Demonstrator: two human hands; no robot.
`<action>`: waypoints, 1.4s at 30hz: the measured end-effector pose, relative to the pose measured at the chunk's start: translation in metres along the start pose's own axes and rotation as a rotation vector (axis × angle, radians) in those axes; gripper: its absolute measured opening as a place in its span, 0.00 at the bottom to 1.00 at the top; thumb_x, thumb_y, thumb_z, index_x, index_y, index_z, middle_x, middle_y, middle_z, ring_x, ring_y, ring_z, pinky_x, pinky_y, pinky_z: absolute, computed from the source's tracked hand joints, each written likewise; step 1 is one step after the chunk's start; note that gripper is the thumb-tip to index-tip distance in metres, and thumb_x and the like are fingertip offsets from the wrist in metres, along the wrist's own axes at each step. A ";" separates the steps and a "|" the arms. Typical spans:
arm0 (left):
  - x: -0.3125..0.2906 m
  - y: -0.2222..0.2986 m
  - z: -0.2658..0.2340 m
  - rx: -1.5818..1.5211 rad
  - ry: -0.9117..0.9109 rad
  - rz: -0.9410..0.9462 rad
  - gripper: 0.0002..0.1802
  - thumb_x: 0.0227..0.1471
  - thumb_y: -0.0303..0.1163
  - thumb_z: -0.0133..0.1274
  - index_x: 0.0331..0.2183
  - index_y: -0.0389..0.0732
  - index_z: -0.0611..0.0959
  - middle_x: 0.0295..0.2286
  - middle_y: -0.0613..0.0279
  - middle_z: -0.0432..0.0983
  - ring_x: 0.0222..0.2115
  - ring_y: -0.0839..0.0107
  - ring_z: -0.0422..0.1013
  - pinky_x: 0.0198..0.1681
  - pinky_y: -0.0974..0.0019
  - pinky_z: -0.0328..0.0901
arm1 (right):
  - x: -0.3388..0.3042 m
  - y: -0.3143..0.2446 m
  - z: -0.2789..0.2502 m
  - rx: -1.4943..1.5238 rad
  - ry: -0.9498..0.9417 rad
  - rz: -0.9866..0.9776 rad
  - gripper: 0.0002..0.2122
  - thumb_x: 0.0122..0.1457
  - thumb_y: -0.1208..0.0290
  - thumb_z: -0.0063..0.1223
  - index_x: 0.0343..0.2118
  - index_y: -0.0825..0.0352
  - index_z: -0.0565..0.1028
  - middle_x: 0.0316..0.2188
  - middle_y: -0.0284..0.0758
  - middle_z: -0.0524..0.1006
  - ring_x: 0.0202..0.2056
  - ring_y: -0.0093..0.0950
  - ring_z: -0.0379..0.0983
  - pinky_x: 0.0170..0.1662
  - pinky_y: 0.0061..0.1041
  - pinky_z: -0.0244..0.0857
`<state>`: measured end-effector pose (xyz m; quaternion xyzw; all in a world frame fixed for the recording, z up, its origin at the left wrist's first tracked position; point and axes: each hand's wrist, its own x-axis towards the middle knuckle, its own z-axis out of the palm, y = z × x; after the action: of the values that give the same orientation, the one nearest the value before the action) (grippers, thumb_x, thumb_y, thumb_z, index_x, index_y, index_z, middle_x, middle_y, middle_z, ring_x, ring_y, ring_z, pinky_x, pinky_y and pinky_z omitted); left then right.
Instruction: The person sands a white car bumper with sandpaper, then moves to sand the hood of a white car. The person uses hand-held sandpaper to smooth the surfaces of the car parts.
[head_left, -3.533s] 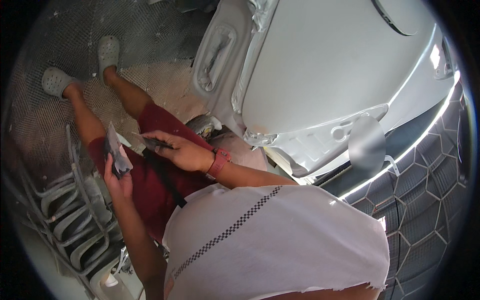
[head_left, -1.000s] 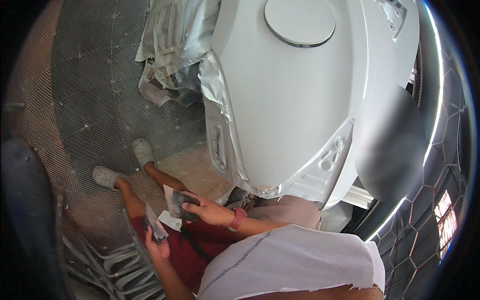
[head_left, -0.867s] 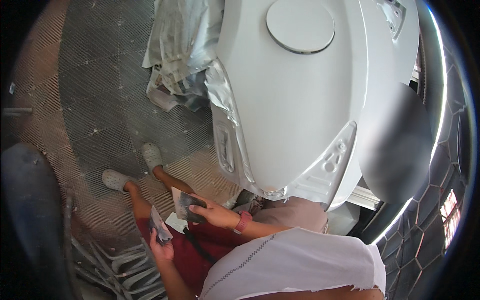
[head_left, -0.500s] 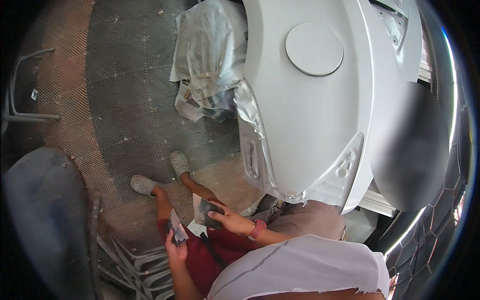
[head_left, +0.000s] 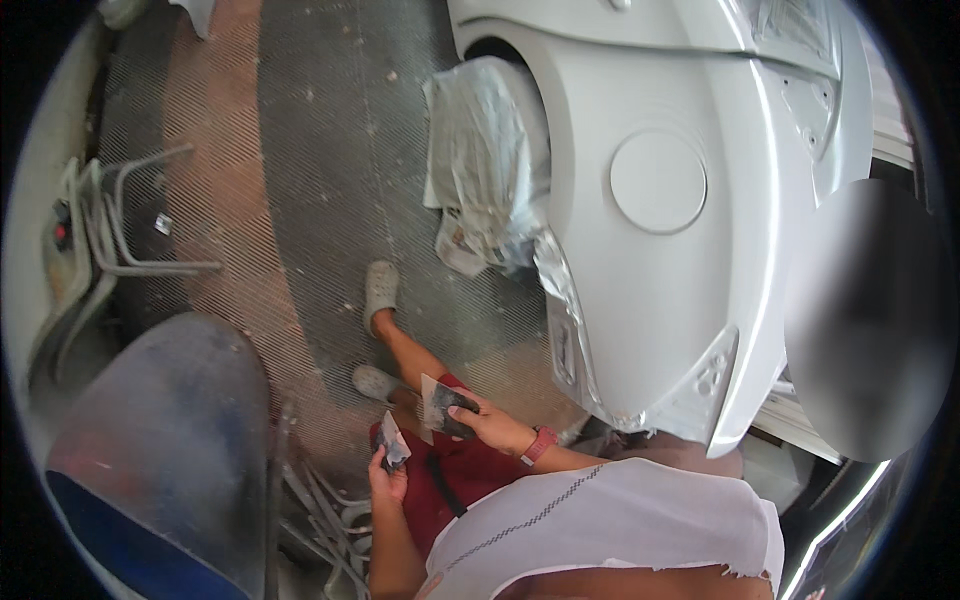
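Observation:
My left hand (head_left: 391,481) is closed on a thin flat plate (head_left: 391,441), pale with dark smears, its pointed corner sticking up. In my right hand (head_left: 490,422), which wears a red wristwatch (head_left: 540,446), is a second flat smeared plate (head_left: 436,403) with a pale edge and a dark lower part; my thumb presses on its face. The two plates are held apart, above my dark red shorts (head_left: 480,476). Smears hide what exactly the plates are; they resemble filler spreaders.
A silver-white car body (head_left: 640,300) with a round fuel flap stands at the right, its wheel covered by plastic sheeting (head_left: 490,150). To the left are metal-framed chairs (head_left: 150,265) and a dark blue-grey rounded seat back (head_left: 170,430). Ribbed mats (head_left: 330,180) cover the floor.
The view has shifted, so the car sits farther right and lower, and more chairs show at left. My feet have stepped. Both hands keep hold of their plates.

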<state>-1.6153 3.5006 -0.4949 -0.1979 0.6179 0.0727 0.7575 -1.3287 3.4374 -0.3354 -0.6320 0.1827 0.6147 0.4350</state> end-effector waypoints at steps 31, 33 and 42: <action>-0.366 0.266 0.596 1.174 -0.758 0.708 0.31 0.69 0.36 0.52 0.67 0.35 0.64 0.58 0.54 0.70 0.57 0.64 0.69 0.63 0.59 0.62 | -0.102 -0.450 0.206 -0.796 0.612 -1.346 0.18 0.61 0.75 0.55 0.54 0.57 0.78 0.46 0.39 0.77 0.53 0.38 0.75 0.60 0.45 0.65; -0.372 0.267 0.604 1.208 -0.823 0.813 0.30 0.69 0.36 0.52 0.66 0.34 0.65 0.57 0.54 0.70 0.54 0.65 0.70 0.60 0.61 0.64 | -0.104 -0.444 0.234 -1.229 0.863 -1.450 0.19 0.61 0.74 0.55 0.55 0.51 0.79 0.52 0.37 0.75 0.59 0.41 0.71 0.64 0.57 0.59; -0.348 0.282 0.597 0.809 -0.696 0.967 0.27 0.68 0.34 0.49 0.63 0.34 0.67 0.54 0.48 0.73 0.53 0.55 0.74 0.54 0.53 0.73 | -0.160 -0.430 0.251 -1.281 0.505 -1.571 0.22 0.61 0.73 0.57 0.57 0.42 0.77 0.60 0.37 0.69 0.66 0.43 0.64 0.71 0.65 0.46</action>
<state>-1.2521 4.0367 -0.1236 0.4287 0.3378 0.2240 0.8074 -1.1829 3.8212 -0.0123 -0.7955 -0.5541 -0.0093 0.2450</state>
